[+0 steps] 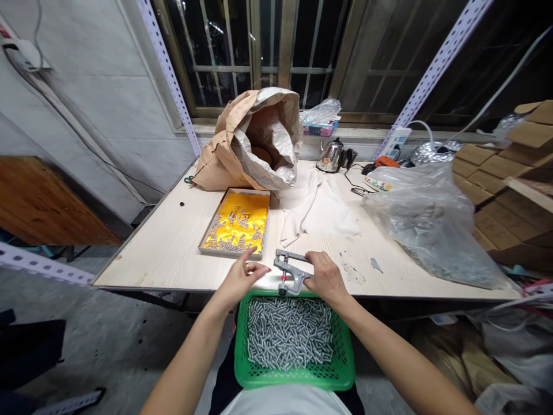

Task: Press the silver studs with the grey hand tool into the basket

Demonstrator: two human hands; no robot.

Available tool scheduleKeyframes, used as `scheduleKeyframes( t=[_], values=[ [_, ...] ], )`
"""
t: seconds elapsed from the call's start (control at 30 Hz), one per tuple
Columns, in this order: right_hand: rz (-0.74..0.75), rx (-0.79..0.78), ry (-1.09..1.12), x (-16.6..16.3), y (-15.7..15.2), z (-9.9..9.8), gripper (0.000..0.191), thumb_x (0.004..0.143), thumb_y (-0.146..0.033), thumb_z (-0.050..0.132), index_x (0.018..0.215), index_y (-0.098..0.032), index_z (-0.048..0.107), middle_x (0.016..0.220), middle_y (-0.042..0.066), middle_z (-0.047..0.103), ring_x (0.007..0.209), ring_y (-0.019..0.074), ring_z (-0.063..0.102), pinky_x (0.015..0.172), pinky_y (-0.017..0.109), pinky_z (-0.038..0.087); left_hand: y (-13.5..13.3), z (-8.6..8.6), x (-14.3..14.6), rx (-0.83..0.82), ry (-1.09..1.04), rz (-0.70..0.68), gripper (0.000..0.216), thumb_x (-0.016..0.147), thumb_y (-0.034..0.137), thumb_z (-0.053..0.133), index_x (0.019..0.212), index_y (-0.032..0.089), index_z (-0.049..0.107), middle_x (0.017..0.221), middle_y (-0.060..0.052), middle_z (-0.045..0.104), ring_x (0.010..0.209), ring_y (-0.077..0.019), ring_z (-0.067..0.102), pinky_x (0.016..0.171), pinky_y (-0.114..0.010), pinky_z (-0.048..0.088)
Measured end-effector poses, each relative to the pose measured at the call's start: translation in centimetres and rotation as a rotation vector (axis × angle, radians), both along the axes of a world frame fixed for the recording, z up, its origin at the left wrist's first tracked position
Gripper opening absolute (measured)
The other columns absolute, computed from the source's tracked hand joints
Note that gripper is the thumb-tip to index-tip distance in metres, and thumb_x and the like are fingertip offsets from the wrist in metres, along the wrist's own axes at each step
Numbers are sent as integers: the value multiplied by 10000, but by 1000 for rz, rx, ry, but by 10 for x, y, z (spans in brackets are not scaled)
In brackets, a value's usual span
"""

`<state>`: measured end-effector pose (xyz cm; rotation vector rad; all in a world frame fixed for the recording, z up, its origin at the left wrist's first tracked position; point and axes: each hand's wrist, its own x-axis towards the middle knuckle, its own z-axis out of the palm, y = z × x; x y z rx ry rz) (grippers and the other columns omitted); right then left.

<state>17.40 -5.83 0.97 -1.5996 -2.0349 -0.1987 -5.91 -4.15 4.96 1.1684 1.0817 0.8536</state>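
Observation:
My right hand [326, 278] is closed around the handles of grey metal hand pliers [297, 273], which look like snap-fastener pliers. A spring and a small red part show at their jaw end, which points left. Just left of that jaw, my left hand [242, 276] has its fingers apart, and I make out nothing held in it. Below both hands, a green plastic basket [295, 377] on my lap holds many small silvery spring-like metal pieces [289, 334]. Beyond my left hand lies a shallow box [231, 254] lined with yellow cloth [246, 204], with small metal pieces scattered on it.
On the pale wooden table [151, 253], a large paper sack [228, 150] lies open at the back. A white cloth [319, 210] is right of the box. Farther right are a clear plastic bag [432, 225], a metal kettle [330, 154] and stacked cardboard boxes [514, 190].

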Motion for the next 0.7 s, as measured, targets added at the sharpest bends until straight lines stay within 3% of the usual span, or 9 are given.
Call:
scheduleKeyframes(
  t=[0.07,0.17,0.23,0.33,0.43,0.7],
  values=[
    [9,5,-3,7,-3,-4,182,824,-293,438,799,-161,561,688,61,580,670,180,528,596,265,382,-3,5,-19,67,-2,171,753,683,412,683,1292,87,380,793,-76,698,720,-153,590,646,-250,392],
    [41,-58,-14,16,-5,-10,382,891,-429,372,620,-195,508,501,11,503,467,131,468,474,243,265,-12,4,-52,111,-16,388,636,702,431,665,1204,97,462,734,-61,700,612,-124,556,607,-240,388],
    [3,-115,-41,20,-6,-10,448,896,-507,333,629,-199,522,505,19,527,455,138,486,466,249,232,-19,0,-73,101,-41,487,589,695,432,672,1152,104,499,690,-48,694,569,-111,539,585,-231,385],
    [-31,-218,-50,24,-6,-6,423,849,-582,381,759,-207,556,628,37,599,569,176,555,490,251,277,-30,-6,-99,79,-78,597,543,672,425,692,1083,105,537,642,-35,680,536,-96,524,560,-215,377],
    [-59,-266,12,26,-5,-4,381,818,-562,423,930,-217,540,770,44,641,679,204,585,534,265,343,-36,-11,-115,63,-103,658,526,653,431,702,1041,107,555,623,-24,672,511,-87,511,538,-206,367],
    [6,-229,-112,22,0,-7,399,757,-486,480,1007,-188,568,871,82,617,822,244,557,679,334,416,-44,-18,-120,37,-103,665,486,674,423,668,1020,98,566,613,-22,664,510,-93,514,530,-219,355]
  ],
)
